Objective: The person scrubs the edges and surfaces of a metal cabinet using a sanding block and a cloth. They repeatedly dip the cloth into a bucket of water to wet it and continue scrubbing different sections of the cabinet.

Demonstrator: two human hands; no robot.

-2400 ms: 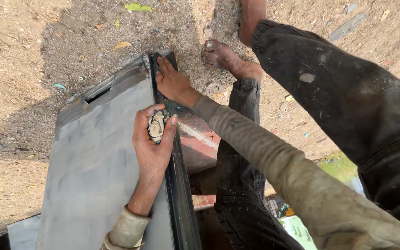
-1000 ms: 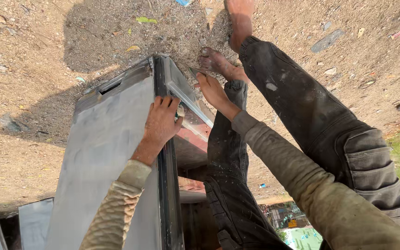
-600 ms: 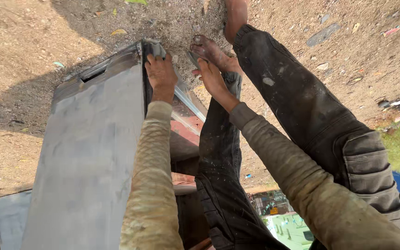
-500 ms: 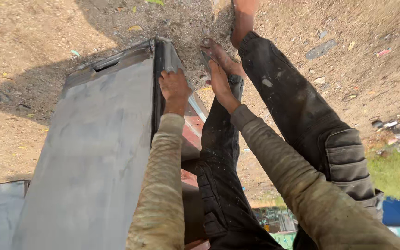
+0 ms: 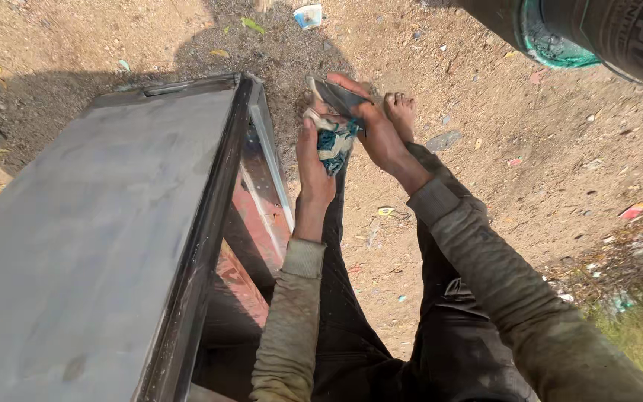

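We look down at our two hands raised over the dirt ground (image 5: 545,171), just to the right of a large grey metal box (image 5: 91,231) with a dark rim and a red inner face. Our left hand (image 5: 314,167) has its fingers closed around a crumpled rag (image 5: 333,141), white with blue-green patches, held upright near the box's far corner. Our right hand (image 5: 373,126) touches the top of the rag, its fingers gripping a flat grey blade-like piece (image 5: 336,93) pointing left; we cannot tell what it is. Our bare foot (image 5: 401,112) rests on the ground just behind the hands, dark trousers (image 5: 381,342) below.
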